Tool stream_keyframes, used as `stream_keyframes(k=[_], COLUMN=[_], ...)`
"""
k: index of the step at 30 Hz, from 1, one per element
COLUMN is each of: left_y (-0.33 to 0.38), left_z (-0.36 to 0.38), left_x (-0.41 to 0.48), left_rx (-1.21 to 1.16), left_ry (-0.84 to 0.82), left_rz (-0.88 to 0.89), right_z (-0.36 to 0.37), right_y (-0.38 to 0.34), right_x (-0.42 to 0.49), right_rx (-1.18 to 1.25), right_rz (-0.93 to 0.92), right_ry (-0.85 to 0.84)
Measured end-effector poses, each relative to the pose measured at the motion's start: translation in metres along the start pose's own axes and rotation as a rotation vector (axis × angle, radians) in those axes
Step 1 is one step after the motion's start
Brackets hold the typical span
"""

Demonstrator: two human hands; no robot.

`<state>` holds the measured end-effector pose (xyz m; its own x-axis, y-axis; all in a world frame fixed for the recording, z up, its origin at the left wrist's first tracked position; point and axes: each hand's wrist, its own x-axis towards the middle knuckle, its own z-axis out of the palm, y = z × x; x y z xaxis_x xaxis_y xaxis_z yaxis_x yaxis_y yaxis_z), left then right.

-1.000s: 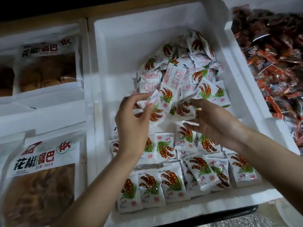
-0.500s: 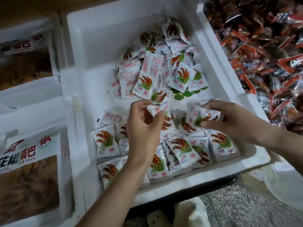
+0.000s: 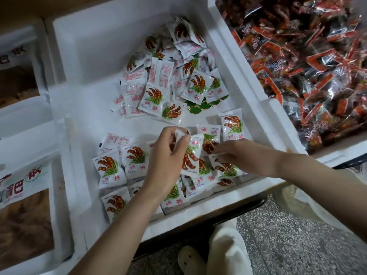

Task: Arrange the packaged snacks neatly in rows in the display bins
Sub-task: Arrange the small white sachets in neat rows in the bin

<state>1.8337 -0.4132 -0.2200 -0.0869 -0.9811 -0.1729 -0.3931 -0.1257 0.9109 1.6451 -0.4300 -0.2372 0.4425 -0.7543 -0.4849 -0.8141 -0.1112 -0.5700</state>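
Snack packet point(image 3: 193, 155), white with brown pods printed on it, hangs by its top seam from the thumb and curled fingertips point(image 3: 185, 138) of the left hand point(image 3: 168, 157). Its printed face is up, and it sits just over the middle of the near rows point(image 3: 111, 169) in the white foam bin point(image 3: 198, 214). Beside it, the fingers point(image 3: 218, 150) of the right hand point(image 3: 240, 153) lie nearly straight across the top edge of a second packet point(image 3: 224, 168) in the row. The thumb is hidden, so I cannot tell whether they pinch it or only press it flat.

To my eye the job here is to seat the held packet like its neighbours: picture up, label the same way round, lower edge tucked over the packet in front. The right hand can steady that row against sliding meanwhile. Letting go too high would likely let the packet flop crooked.

Both wrists are bent down into the bin. The left forearm comes up from the near edge, and the right one reaches in across the front corner. The loose heap point(image 3: 168, 76) waiting to be sorted sits toward the back, apart from the rows.
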Motion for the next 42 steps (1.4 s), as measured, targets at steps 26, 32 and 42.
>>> stream_keyframes(k=[26,32,42], left_y=[-0.017,-0.012,0.014], left_z=[-0.001,-0.001,0.021], left_x=[-0.015,-0.022,-0.014], left_rx=[0.539,0.318,-0.439], left_ry=[-0.159,-0.121,0.177], left_rz=[0.190,0.111,-0.193], right_z=[0.025,0.031,0.013], right_y=[0.009,0.007,-0.022], right_x=[-0.016,-0.020,-0.037], right_rx=[0.092,-0.049,0.710], right_rz=[-0.053,-0.054,-0.029], right_ry=[0.278,0.300,0.274])
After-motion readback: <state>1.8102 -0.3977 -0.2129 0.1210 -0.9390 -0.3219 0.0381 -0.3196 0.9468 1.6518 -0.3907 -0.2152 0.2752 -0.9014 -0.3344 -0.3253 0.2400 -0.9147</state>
